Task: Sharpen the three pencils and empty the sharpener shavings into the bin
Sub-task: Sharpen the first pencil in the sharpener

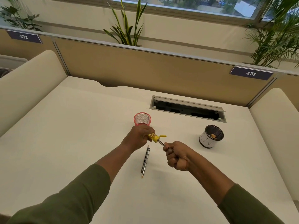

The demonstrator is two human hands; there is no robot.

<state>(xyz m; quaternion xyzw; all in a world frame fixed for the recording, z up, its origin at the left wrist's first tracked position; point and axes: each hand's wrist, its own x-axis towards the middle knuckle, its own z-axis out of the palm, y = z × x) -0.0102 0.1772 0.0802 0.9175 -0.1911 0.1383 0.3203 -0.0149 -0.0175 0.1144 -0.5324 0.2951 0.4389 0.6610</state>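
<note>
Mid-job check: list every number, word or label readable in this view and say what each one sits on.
"473": white digits on a dark plate on the partition, far left; slightly blurred but readable.
"474": white digits on a dark plate on the partition, right.
"I N": thin letters on the white wrap of the black mesh cup; any letters before them are hidden.
No text is readable on the sharpener or the pencils.

left hand (139,136) gripping yellow sharpener (155,137), right hand (176,156) gripping inserted pencil (161,143)
</note>
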